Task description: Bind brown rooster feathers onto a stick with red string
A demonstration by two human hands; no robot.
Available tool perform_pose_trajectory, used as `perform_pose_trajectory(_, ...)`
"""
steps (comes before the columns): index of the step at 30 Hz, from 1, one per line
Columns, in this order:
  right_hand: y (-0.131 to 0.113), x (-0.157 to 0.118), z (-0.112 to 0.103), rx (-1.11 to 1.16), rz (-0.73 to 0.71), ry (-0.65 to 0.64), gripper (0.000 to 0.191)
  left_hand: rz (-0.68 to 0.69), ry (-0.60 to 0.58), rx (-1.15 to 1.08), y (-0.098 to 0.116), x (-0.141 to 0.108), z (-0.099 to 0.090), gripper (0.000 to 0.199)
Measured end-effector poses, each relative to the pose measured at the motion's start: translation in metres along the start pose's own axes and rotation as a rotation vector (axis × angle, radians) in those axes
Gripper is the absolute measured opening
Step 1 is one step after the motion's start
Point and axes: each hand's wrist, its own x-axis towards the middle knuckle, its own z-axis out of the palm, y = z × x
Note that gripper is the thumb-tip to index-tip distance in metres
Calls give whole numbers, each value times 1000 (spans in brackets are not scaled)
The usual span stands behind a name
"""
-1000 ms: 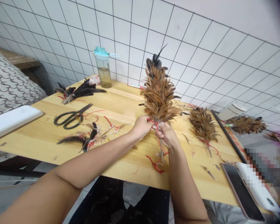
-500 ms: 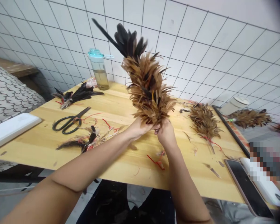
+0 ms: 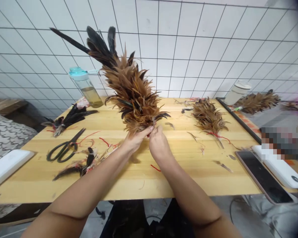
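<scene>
A large bundle of brown feathers with long black feathers at its top leans up and to the left over the table. My left hand is closed round its lower end. Against that same end, close beside the left thumb, my right hand is curled with its fingers pressed together; what it pinches is hidden. A short red thread lies on the wood below my hands.
On the wooden table lie black scissors, loose feathers, black feathers, a smaller brown bundle and a phone. A bottle stands back left, a white cup back right.
The feather bundle now leans further left, and its lower end shows more of a gap to my right hand. The view has turned, so the table looks more level.
</scene>
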Motion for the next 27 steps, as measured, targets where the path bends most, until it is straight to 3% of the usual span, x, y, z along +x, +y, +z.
perform_pose_trajectory(4, -1, -1, 0, 57, -1, 45, 34, -3, -5, -6, 4, 4, -3, 29)
perform_pose_trajectory(7, 2, -3, -8, 123, -35, 237, 29, 14, 6, -52, 10, 8, -7, 29)
perform_pose_trajectory(9, 8, -3, -15, 189, -49, 353, 36, 23, 34, -59, 12, 9, -9, 31)
perform_pose_trajectory(11, 15, -1, -18, 292, -41, 390, 46, 40, 55, -23, 12, 10, -10, 32)
perform_pose_trajectory(13, 21, 3, -19, 403, -39, 343, 49, 59, 54, 23, 9, 9, -10, 32)
perform_pose_trajectory(15, 24, 6, -18, 464, -49, 211, 41, 60, 35, 43, 4, 8, -9, 35)
perform_pose_trajectory(19, 25, 9, -15, 437, -58, -13, 25, 52, -26, 29, 1, 4, -6, 42)
perform_pose_trajectory(22, 25, 10, -14, 413, -69, -40, 24, 33, -40, 13, 2, 0, -3, 42)
perform_pose_trajectory(27, 23, 11, -7, 223, -35, -18, 23, 86, 56, -1, -1, -6, 7, 38)
